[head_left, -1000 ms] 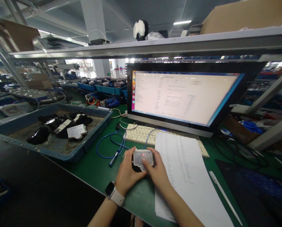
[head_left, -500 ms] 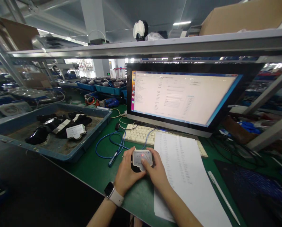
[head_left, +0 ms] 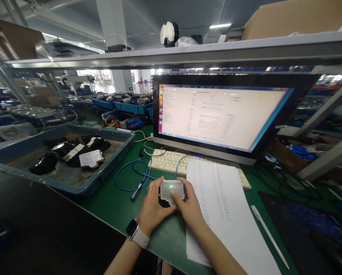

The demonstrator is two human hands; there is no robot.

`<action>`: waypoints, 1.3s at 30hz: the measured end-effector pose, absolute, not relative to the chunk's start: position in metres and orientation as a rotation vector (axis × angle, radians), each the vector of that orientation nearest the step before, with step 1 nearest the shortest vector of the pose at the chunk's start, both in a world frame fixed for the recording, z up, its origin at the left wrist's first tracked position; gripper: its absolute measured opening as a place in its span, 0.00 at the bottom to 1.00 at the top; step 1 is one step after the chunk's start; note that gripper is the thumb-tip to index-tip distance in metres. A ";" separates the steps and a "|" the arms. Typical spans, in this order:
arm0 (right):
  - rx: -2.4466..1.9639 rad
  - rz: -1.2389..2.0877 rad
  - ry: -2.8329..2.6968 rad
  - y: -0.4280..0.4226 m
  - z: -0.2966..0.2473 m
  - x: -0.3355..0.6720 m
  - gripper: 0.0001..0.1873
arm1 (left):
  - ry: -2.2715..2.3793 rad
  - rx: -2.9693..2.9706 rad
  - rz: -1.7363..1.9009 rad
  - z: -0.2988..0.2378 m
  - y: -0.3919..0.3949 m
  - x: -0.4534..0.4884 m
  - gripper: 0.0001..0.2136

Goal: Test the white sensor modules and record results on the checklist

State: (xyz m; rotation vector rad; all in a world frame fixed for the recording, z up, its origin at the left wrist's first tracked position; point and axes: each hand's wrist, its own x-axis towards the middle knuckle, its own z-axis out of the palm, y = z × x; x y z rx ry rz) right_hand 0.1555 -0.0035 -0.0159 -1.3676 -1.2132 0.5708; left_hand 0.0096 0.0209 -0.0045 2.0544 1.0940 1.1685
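Observation:
A small white device (head_left: 172, 190) with a green light on its face sits on the green mat in front of the keyboard (head_left: 171, 161). My left hand (head_left: 153, 208), with a ring and a white watch on the wrist, wraps round its left side. My right hand (head_left: 189, 208) grips its right side, thumb pressed on the face. A blue cable (head_left: 130, 173) loops on the mat and runs toward the device.
A printed sheet (head_left: 222, 206) lies to the right over the keyboard's end, a white pen (head_left: 269, 236) beside it. A lit monitor (head_left: 219, 114) stands behind. A blue tray (head_left: 102, 179) at left holds several black and white devices. A shelf (head_left: 188, 55) runs overhead.
The light on the device has gone from red to green. Both hands stay on it in the same grip.

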 end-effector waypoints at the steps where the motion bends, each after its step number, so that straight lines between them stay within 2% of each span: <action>1: -1.366 0.565 -1.210 -0.004 -0.016 0.155 0.21 | 1.092 2.055 1.170 -0.005 0.021 0.010 0.38; 12: -1.357 0.565 -1.172 -0.002 -0.014 0.154 0.22 | 1.116 2.092 1.167 -0.008 0.022 0.010 0.38; 18: -1.320 0.666 -1.140 -0.004 -0.009 0.159 0.21 | 1.230 2.375 1.027 0.011 0.020 -0.006 0.42; 19: -1.318 0.698 -1.129 -0.004 -0.008 0.161 0.22 | 1.313 2.400 0.987 0.018 0.021 -0.013 0.39; 23: -1.342 0.771 -1.100 -0.006 -0.002 0.163 0.25 | 1.687 2.342 0.606 0.045 0.029 -0.044 0.14; 26: -1.350 0.788 -1.098 -0.006 0.000 0.162 0.26 | 1.742 2.285 0.454 0.052 0.038 -0.061 0.08; 35: -1.302 0.730 -1.114 -0.005 -0.003 0.161 0.24 | 1.491 1.957 0.730 0.059 0.063 -0.073 0.09; 39: -1.287 0.731 -1.108 -0.005 -0.004 0.161 0.24 | 1.274 1.676 0.895 0.072 0.057 -0.062 0.20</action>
